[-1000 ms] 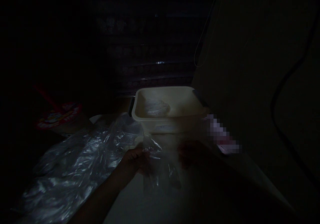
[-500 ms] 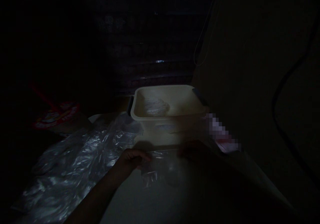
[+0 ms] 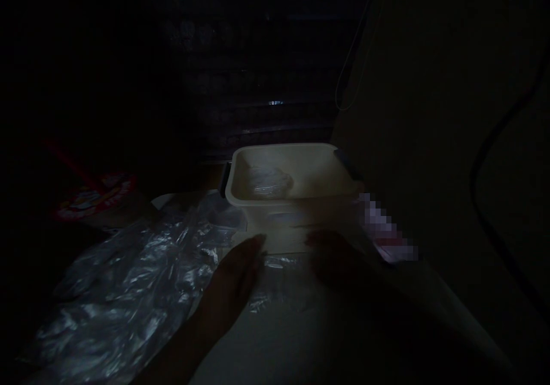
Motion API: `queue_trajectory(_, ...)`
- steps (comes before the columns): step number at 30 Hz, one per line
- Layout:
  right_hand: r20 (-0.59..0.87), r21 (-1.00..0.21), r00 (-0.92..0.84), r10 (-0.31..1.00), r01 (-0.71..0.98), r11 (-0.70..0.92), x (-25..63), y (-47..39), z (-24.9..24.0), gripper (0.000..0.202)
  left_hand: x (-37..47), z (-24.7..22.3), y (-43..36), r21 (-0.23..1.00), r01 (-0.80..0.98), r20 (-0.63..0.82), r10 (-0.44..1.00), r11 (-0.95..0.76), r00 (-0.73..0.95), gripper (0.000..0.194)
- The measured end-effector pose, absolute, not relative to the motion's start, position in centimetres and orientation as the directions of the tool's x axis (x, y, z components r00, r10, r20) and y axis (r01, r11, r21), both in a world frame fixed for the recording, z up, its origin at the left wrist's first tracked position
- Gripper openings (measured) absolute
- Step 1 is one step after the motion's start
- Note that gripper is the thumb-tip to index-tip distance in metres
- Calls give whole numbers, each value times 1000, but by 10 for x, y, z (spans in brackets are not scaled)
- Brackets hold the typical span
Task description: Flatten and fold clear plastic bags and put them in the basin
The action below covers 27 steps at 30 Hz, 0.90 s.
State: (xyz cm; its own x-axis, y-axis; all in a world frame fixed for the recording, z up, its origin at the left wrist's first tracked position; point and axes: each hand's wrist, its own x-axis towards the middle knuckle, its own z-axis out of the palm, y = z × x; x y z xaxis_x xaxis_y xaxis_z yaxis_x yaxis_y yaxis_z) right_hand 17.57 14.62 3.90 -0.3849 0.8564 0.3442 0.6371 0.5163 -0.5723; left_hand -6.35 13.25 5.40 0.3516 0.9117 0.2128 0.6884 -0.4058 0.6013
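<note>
A small clear plastic bag lies flat on the pale tabletop, between my hands. My left hand is at the bag's left edge, fingers stretched forward and slightly blurred, with nothing visible in them. On the other side, my right hand is near the bag's upper right corner; deep shadow hides how its fingers are set. Just beyond both hands stands a cream plastic bin with dark side handles. Inside it rests a crumpled clear plastic packet.
A spread pile of clear plastic bags covers the table's left side. Behind it is a lidded cup with a red straw. A partly pixelated pinkish item lies right of the bin. A dark cable hangs at the right.
My left hand has shifted from a pinch on the bag's upper left corner to stretched fingers, a little further forward. My right hand has also moved slightly forward. The bag stays in place.
</note>
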Motion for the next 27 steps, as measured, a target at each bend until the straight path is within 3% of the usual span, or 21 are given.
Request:
queue_trajectory(3, 392, -385, -580, 714, 602, 700, 173, 140, 33, 71, -59, 50, 127, 464, 732, 180, 862, -500, 475, 44)
queue_trajectory(5, 354, -318, -652, 671, 591, 741, 172, 138, 34, 81, -59, 48, 124, 365, 742, 153, 822, -563, 549, 47)
queue_trajectory(11, 282, -298, -632, 722, 658, 692, 175, 136, 43, 64, -61, 51, 122, 159, 762, 91, 778, -628, 622, 48)
queue_trajectory(19, 272, -325, -658, 702, 624, 711, 184, 141, 39, 53, -65, 53, 121, 147, 734, 83, 748, -663, 659, 62)
queue_trajectory(27, 265, -283, -652, 711, 652, 703, 188, 145, 37, 45, -67, 67, 123, 203, 724, -28, 736, -659, 677, 82)
